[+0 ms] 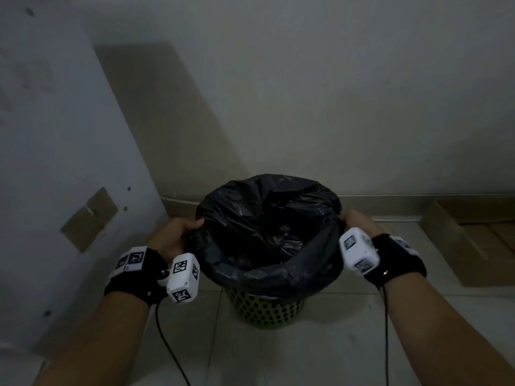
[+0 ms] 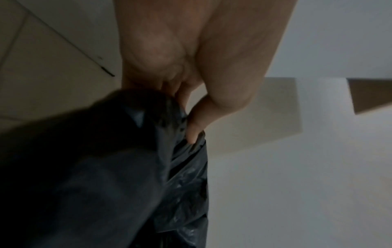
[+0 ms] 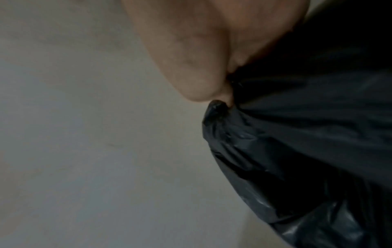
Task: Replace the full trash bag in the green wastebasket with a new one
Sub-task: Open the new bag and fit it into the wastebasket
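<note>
A green perforated wastebasket (image 1: 264, 310) stands on the tiled floor by the wall. A black trash bag (image 1: 267, 232) lines it, its mouth spread wide and folded over the rim. My left hand (image 1: 181, 232) pinches the bag's edge on the left side; the left wrist view shows the thumb (image 2: 197, 124) pressing the black bag (image 2: 127, 176). My right hand (image 1: 354, 221) grips the edge on the right side, and in the right wrist view my fingers (image 3: 199, 70) bunch the black plastic (image 3: 297, 142). What lies inside the bag is too dark to tell.
A flattened cardboard box (image 1: 471, 235) lies on the floor at the right against the wall. A white panel (image 1: 55, 162) with a brown cardboard patch (image 1: 89, 218) stands close on the left. Cables (image 1: 172, 355) hang from both wrists.
</note>
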